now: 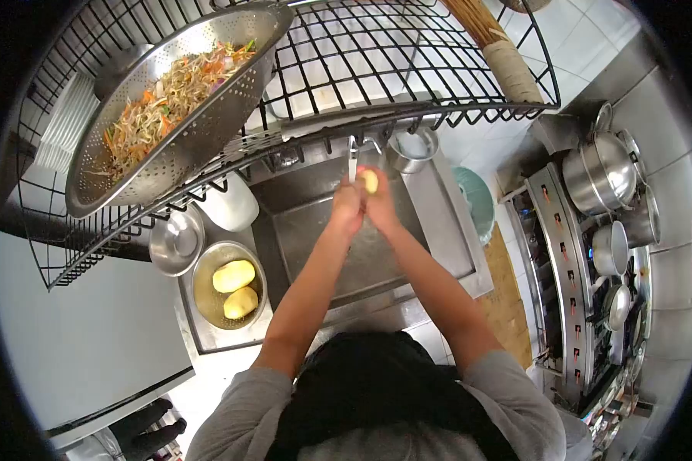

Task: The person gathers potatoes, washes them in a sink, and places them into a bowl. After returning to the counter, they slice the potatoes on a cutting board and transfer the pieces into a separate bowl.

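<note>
Both hands are together over the sink [307, 238], just below the faucet [353, 157]. My right hand [380, 201] is closed around a pale yellow peeled potato [370, 181], which shows at its fingertips. Close beside it, my left hand [347, 203] has its fingers curled in. What the left hand grips is hidden and too small to make out. To the left of the sink, a metal colander bowl [200, 300] holds two peeled potatoes [234, 276].
A black wire rack [338, 69] hangs above the sink, bearing a large colander [246, 100] of shredded vegetables. A metal pot [414, 150] stands at the sink's back right corner. Further right are a green bin [475, 201] and a stove [557, 253] with pots.
</note>
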`<state>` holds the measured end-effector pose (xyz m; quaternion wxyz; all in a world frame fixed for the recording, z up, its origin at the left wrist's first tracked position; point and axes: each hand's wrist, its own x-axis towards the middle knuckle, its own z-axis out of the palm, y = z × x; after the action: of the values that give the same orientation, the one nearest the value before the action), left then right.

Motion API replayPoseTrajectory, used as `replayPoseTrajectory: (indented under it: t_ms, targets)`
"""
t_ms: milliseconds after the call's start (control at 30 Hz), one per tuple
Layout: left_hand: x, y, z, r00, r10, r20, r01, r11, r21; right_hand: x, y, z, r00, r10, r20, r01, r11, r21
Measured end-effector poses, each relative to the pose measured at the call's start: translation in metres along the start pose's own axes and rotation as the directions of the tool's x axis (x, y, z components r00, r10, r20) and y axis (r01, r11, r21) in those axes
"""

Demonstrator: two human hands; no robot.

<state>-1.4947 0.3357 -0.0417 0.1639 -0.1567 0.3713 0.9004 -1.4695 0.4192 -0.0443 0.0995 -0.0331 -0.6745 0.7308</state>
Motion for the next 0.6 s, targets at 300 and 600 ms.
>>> replayPoseTrajectory:
  t_ms: [300, 600]
  targets:
    - [-0.006, 0.005, -0.024, 0.963, 0.261, 0.065, -0.263, 0.964, 0.026, -0.010, -0.004, 0.017, 0.938, 0.267, 0.221, -0.339, 0.566, 0.752]
    - [-0.006, 0.020, -0.029, 0.993, 0.100, -0.064, -0.100, 0.995, 0.007, -0.024, -0.031, 0.025, 0.847, -0.431, 0.311, 0.516, 0.533, -0.671]
